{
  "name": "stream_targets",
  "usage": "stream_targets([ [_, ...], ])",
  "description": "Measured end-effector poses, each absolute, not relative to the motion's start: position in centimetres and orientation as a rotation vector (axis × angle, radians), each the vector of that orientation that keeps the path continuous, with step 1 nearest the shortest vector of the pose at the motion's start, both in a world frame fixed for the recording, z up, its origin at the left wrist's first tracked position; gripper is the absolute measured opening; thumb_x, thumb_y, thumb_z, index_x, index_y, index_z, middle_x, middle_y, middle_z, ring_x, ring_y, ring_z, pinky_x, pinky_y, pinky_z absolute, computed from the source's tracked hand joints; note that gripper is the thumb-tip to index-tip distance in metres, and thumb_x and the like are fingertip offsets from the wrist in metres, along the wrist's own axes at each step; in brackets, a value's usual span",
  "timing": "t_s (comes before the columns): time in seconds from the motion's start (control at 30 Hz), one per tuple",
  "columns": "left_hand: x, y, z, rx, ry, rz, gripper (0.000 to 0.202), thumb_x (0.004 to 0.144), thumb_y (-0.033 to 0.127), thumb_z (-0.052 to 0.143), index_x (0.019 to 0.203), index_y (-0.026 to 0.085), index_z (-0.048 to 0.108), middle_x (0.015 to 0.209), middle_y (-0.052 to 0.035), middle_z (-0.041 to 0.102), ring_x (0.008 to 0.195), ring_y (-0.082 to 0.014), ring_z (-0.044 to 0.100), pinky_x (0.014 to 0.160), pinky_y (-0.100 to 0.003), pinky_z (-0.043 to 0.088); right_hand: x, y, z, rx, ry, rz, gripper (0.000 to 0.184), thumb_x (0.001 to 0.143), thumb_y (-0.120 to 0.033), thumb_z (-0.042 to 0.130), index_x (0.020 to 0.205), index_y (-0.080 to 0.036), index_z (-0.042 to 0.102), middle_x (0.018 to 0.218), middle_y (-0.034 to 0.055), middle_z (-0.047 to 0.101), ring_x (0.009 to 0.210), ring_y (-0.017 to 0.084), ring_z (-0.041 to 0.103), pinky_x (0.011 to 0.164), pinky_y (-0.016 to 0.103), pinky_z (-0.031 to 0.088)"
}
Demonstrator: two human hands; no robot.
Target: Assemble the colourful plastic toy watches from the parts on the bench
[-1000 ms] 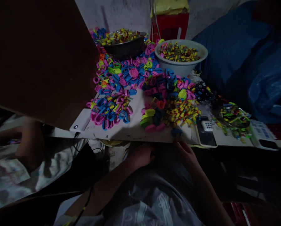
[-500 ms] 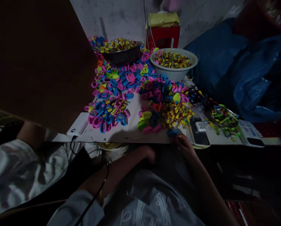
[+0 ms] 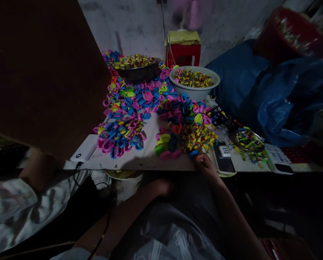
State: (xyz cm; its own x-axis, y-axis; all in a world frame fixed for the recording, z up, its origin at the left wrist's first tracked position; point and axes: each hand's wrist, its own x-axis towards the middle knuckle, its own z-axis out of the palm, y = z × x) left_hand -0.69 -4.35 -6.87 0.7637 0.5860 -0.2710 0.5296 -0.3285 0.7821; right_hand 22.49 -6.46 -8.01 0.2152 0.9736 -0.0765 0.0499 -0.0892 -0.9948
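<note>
My right hand (image 3: pixel 206 165) rests at the front edge of the white table (image 3: pixel 147 156), its fingers touching a small blue plastic piece (image 3: pixel 193 154) beside a heap of yellow and red bits (image 3: pixel 199 137). In the dim light I cannot make out whether the fingers grip it. My left hand (image 3: pixel 161 187) hangs below the table edge over my lap, dark and blurred, fingers curled. Pink, blue and green plastic frames (image 3: pixel 120 133) lie in piles across the table.
A white bowl (image 3: pixel 194 82) and a dark metal basin (image 3: pixel 136 68) hold small coloured pieces at the back. A phone (image 3: pixel 223 159) lies at my right hand. A brown board (image 3: pixel 42 72) blocks the left. Another person's arm (image 3: pixel 36 169) sits at left. Blue bags (image 3: pixel 272 94) fill the right.
My right hand has risen from under the table edge onto the tabletop by the blue piece. The camera has tilted upward, shifting the table lower in view.
</note>
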Motion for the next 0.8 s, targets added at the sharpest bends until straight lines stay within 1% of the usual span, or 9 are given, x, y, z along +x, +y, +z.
stream_targets([
  [0.07,-1.1,-4.1,-6.0,2.01,0.743,-0.03,0.024,0.052,0.005,0.073,0.057,0.029,0.073,0.062,0.0052,0.071,0.055,-0.0166,0.062,0.053,-0.022,0.045,22.5,-6.5,-7.8,-1.398,-1.055,1.076,0.039,0.075,-0.058,0.064,0.082,-0.023,0.049,0.057,-0.0073,0.048,0.051,0.012,0.043,0.052,0.025,0.034],
  [0.13,-1.6,-3.7,-4.8,2.023,0.682,-0.103,0.023,0.057,0.008,0.071,0.067,0.028,0.076,0.069,0.0041,0.073,0.059,-0.0162,0.063,0.055,-0.022,0.045,22.6,-6.6,-7.6,-1.395,-1.057,1.069,0.038,0.075,-0.056,0.066,0.084,-0.022,0.051,0.061,-0.0058,0.051,0.055,0.012,0.045,0.053,0.024,0.035],
  [0.2,-1.9,-3.2,-3.0,2.05,0.66,-0.098,0.017,0.064,0.016,0.071,0.076,0.027,0.077,0.085,0.0019,0.073,0.072,-0.0163,0.066,0.064,-0.021,0.047,22.8,-6.6,-7.5,-1.397,-1.057,1.063,0.039,0.073,-0.055,0.068,0.087,-0.021,0.055,0.068,-0.003,0.057,0.061,0.013,0.051,0.057,0.025,0.038],
  [0.27,-1.7,-2.6,-1.2,2.098,0.66,-0.011,0.013,0.07,0.024,0.071,0.08,0.027,0.077,0.106,-0.0003,0.07,0.093,-0.0189,0.066,0.081,-0.023,0.047,23.0,-6.6,-7.5,-1.401,-1.061,1.064,0.042,0.071,-0.056,0.069,0.091,-0.021,0.06,0.075,0.0,0.063,0.069,0.016,0.056,0.063,0.027,0.043],
  [0.33,-0.7,-1.8,0.4,2.148,0.658,0.127,0.011,0.074,0.028,0.07,0.082,0.027,0.076,0.12,-0.0012,0.064,0.11,-0.0222,0.06,0.094,-0.026,0.043,23.2,-6.5,-7.7,-1.409,-1.068,1.067,0.045,0.068,-0.058,0.071,0.091,-0.02,0.063,0.08,0.0023,0.067,0.074,0.019,0.06,0.067,0.03,0.046],
  [0.43,1.5,-0.1,1.5,2.186,0.706,0.351,0.015,0.079,0.029,0.066,0.09,0.028,0.075,0.126,-0.0015,0.061,0.116,-0.0233,0.057,0.1,-0.029,0.042,23.4,-6.4,-7.9,-1.419,-1.08,1.058,0.047,0.067,-0.06,0.071,0.091,-0.02,0.066,0.083,0.0044,0.069,0.079,0.022,0.062,0.071,0.034,0.048],
  [0.6,4.0,1.5,0.1,2.17,0.929,0.662,0.029,0.083,0.031,0.062,0.111,0.03,0.07,0.141,-0.0032,0.049,0.122,-0.026,0.054,0.106,-0.034,0.04,22.8,-6.9,-8.1,-1.41,-1.109,0.98,0.047,0.069,-0.061,0.068,0.093,-0.021,0.067,0.091,0.0071,0.071,0.088,0.025,0.064,0.082,0.039,0.049],
  [0.73,3.9,2.2,-2.2,2.121,0.997,0.696,0.033,0.084,0.032,0.061,0.116,0.027,0.068,0.154,-0.0044,0.031,0.129,-0.0287,0.047,0.109,-0.036,0.038,21.6,-7.5,-8.2,-1.406,-1.125,0.885,0.044,0.074,-0.059,0.064,0.098,-0.022,0.066,0.101,0.0083,0.069,0.099,0.026,0.061,0.09,0.041,0.046],
  [0.8,3.7,2.4,-2.8,2.097,1.041,0.678,0.035,0.083,0.031,0.061,0.117,0.026,0.067,0.155,-0.0043,0.028,0.134,-0.0297,0.042,0.11,-0.037,0.036,20.9,-7.7,-8.2,-1.415,-1.114,0.831,0.041,0.077,-0.055,0.062,0.102,-0.022,0.063,0.104,0.0085,0.067,0.099,0.025,0.06,0.089,0.041,0.046],
])
